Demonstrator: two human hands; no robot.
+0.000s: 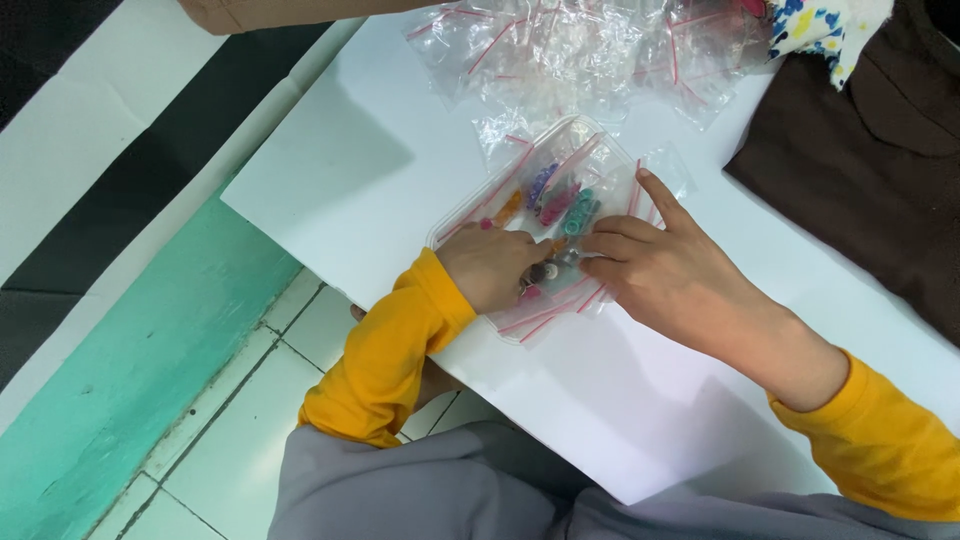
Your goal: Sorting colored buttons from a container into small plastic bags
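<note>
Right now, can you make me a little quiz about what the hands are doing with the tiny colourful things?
1. True or false: both hands rest on the clear tray.
2. What lies piled beyond the tray? A) clear zip bags B) books
3. What colour are the sleeves?

Key:
1. True; the left hand and right hand press on bagged small colourful pieces in it.
2. A; the empty zip bags.
3. Yellow sleeves.

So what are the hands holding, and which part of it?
Both the left hand and right hand press on small clear zip bags of colourful bits in a clear tray. Whether either pinches a bag cannot be told.
</note>
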